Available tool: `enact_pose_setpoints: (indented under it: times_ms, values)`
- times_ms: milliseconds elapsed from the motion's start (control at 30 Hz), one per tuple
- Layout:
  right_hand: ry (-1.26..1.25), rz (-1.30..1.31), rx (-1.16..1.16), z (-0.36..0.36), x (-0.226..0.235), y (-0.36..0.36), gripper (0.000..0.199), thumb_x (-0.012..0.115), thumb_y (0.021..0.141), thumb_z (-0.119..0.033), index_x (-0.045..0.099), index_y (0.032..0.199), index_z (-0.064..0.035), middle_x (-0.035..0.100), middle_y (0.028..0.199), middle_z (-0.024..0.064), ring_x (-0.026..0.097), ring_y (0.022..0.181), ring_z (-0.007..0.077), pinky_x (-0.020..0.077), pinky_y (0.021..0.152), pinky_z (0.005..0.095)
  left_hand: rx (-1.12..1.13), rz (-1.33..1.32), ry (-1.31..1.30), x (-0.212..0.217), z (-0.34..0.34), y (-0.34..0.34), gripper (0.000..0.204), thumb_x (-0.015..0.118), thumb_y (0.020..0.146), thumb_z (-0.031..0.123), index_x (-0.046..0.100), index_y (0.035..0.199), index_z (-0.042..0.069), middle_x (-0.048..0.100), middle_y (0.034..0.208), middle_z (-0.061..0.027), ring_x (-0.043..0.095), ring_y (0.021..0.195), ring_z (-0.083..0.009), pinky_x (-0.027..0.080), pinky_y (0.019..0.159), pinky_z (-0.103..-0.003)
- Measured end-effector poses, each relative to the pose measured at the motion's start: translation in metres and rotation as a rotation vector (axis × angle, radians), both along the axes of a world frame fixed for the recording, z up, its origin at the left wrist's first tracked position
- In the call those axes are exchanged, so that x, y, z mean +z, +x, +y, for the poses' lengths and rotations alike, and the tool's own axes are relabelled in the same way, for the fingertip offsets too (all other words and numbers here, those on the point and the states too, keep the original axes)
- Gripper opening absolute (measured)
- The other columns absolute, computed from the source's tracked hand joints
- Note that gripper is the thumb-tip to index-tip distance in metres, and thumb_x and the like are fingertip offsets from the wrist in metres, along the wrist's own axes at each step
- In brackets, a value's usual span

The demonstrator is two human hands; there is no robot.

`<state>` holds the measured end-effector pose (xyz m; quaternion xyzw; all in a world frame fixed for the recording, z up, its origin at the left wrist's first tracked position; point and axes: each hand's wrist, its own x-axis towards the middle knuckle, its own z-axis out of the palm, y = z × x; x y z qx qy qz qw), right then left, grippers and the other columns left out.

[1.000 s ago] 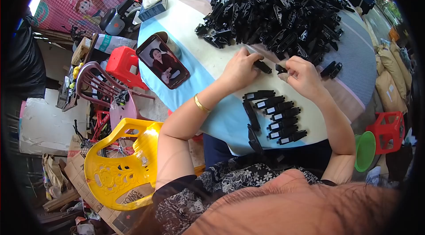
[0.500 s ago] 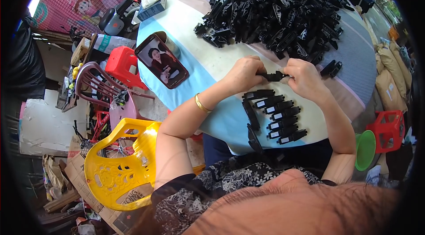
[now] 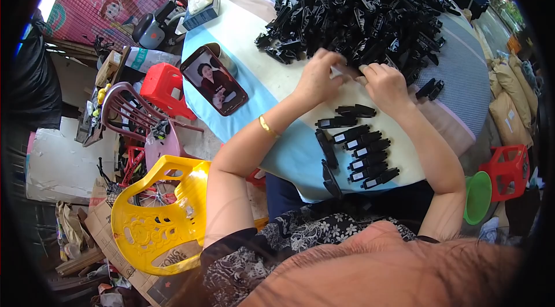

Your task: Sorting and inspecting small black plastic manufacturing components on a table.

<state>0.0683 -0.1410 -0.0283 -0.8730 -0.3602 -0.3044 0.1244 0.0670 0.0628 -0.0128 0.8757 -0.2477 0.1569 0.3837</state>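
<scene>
A large heap of glossy black plastic parts (image 3: pixel 358 18) covers the far side of the cloth-covered table. At its near edge my left hand (image 3: pixel 318 80) has thumb and fingers apart, slightly blurred, with nothing visible in them. Beside it my right hand (image 3: pixel 384 84) has its fingers bent together by the heap; whatever they hold is hidden. Just below the hands lies a loose black plastic part (image 3: pixel 355 111). Toward me, several black parts with white patches (image 3: pixel 370 156) lie in a slanting row. More black pieces (image 3: pixel 326 148) lie along the row's left side.
A phone (image 3: pixel 214 81) playing a video leans on a round container at the table's left. Behind it sits a tissue box (image 3: pixel 201 15). A yellow chair (image 3: pixel 159 214) and a red stool (image 3: pixel 166 90) stand left; another red stool (image 3: pixel 504 171) and a green basin (image 3: pixel 478 197) stand right.
The black part that was between both hands now lies on the cloth above the row. Both hands have moved away to the heap's edge, and the left fingers have spread.
</scene>
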Motion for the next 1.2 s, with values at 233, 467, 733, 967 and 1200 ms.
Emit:
enact_pose_setpoints:
  times_ms: [233,467,733,967,1200]
  values:
    - [-0.063,-0.018,-0.122,0.012,-0.018,0.011,0.016,0.065,0.070,-0.009,0.055,0.083,-0.0059,0.060,0.072,0.0086,0.063,0.072,0.0254,0.0513,0.063,0.0355,0.064,-0.177,0.114,0.001,-0.008,0.033,0.029,0.072,0.071,0.012,0.064,0.099,0.005,0.058,0.089,-0.0143,0.061,0.078,-0.0312,0.050,0.071,-0.037]
    - [0.147,0.422,0.031,0.002,0.027,-0.025,0.021,0.061,0.067,-0.002,0.056,0.087,-0.0033,0.059,0.077,0.0100,0.059,0.079,0.0298,0.0487,0.071,0.0404,0.175,0.223,-0.110,0.007,0.014,0.002,0.023,0.056,0.085,0.010,0.058,0.107,0.002,0.064,0.072,-0.0096,0.061,0.060,-0.0185,0.050,0.057,-0.029]
    - [-0.020,0.368,0.129,-0.014,0.025,-0.023,0.026,0.063,0.064,0.000,0.059,0.090,-0.0028,0.060,0.090,0.0116,0.056,0.084,0.0281,0.0490,0.077,0.0369,-0.010,0.643,0.140,0.022,0.037,-0.005,0.025,0.049,0.092,0.017,0.060,0.111,0.005,0.062,0.068,-0.0051,0.058,0.054,-0.0143,0.048,0.054,-0.029]
    - [0.480,0.911,0.205,-0.002,0.037,-0.031,0.034,0.061,0.069,-0.002,0.062,0.103,0.0001,0.061,0.090,0.0136,0.060,0.073,0.0246,0.0495,0.070,0.0351,0.127,0.076,0.277,0.020,0.024,-0.024,0.030,0.061,0.080,0.020,0.062,0.109,0.010,0.064,0.086,-0.0160,0.062,0.082,-0.0351,0.050,0.073,-0.042]
    - [0.018,0.487,0.061,-0.021,0.031,-0.030,0.021,0.064,0.065,-0.005,0.063,0.085,-0.0009,0.056,0.076,0.0093,0.056,0.074,0.0255,0.0463,0.067,0.0351,-0.002,0.322,0.099,0.010,0.005,-0.027,0.034,0.060,0.076,0.013,0.064,0.109,0.005,0.064,0.073,-0.0190,0.063,0.068,-0.0347,0.051,0.067,-0.039]
